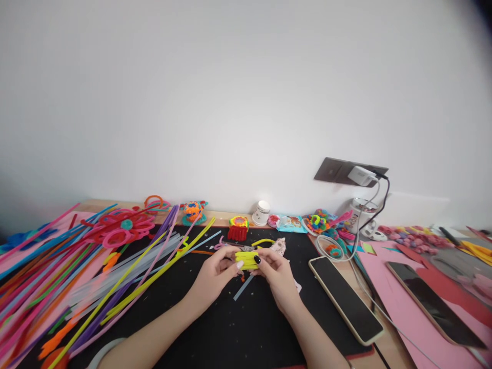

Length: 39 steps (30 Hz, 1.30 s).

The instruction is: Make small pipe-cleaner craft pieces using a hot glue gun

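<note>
Between my two hands is a small bundle of yellow pipe cleaners [246,260], folded into side-by-side rows. The fingers of my left hand [221,269] pinch its left end, thumb in front. My right hand [274,269] grips the right end, with a dark-nailed finger pressed on its face. Just below the bundle, a short translucent glue stick [243,288] lies on the black mat [230,328]. Behind my hands lie scissors [246,247], partly hidden, and a curved yellow pipe cleaner [263,241].
Many coloured pipe cleaners [49,277] spread across the left side. Along the wall stand a red and yellow fuzzy piece [239,229], a paper cup [261,213] and a mug [361,218]. Two phones, one near [346,300] and one farther right [434,302], lie by a white cable [361,282].
</note>
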{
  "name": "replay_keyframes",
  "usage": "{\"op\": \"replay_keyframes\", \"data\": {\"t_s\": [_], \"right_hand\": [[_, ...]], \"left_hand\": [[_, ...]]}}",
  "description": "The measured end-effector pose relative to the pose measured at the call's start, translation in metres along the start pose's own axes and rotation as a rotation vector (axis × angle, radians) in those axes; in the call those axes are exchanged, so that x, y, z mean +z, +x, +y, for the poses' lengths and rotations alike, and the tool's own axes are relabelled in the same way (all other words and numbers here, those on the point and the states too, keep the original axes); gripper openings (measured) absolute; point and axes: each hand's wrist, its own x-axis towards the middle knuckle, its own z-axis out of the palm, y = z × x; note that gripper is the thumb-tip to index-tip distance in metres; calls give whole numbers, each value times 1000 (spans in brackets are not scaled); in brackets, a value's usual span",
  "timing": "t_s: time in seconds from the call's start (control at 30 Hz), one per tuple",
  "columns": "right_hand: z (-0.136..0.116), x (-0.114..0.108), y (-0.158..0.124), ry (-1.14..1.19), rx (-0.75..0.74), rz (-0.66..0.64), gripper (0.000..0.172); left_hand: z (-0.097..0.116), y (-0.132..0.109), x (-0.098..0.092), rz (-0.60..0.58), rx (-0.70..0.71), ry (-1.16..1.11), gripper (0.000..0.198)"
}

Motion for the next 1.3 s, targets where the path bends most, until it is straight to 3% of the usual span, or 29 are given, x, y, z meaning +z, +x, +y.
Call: {"op": "replay_keyframes", "data": {"t_s": [0.33, 0.57, 0.73, 0.93, 1.3], "right_hand": [[-6, 4, -3, 20, -23, -67, 31], [-7, 4, -2, 29, -4, -65, 22], [-6, 4, -4, 76, -42, -98, 27], [-1, 1, -2, 90, -125, -169, 20], [-2, 2, -3, 93, -159, -134, 11]], "left_hand": [[0, 1, -1, 19, -53, 17, 27], [1, -2, -1, -42, 75, 22, 23], [1, -3, 0, -42, 90, 15, 15], [-5, -2, -3, -70, 150, -8, 12], [-10, 0, -4, -62, 194, 3, 6]]}}
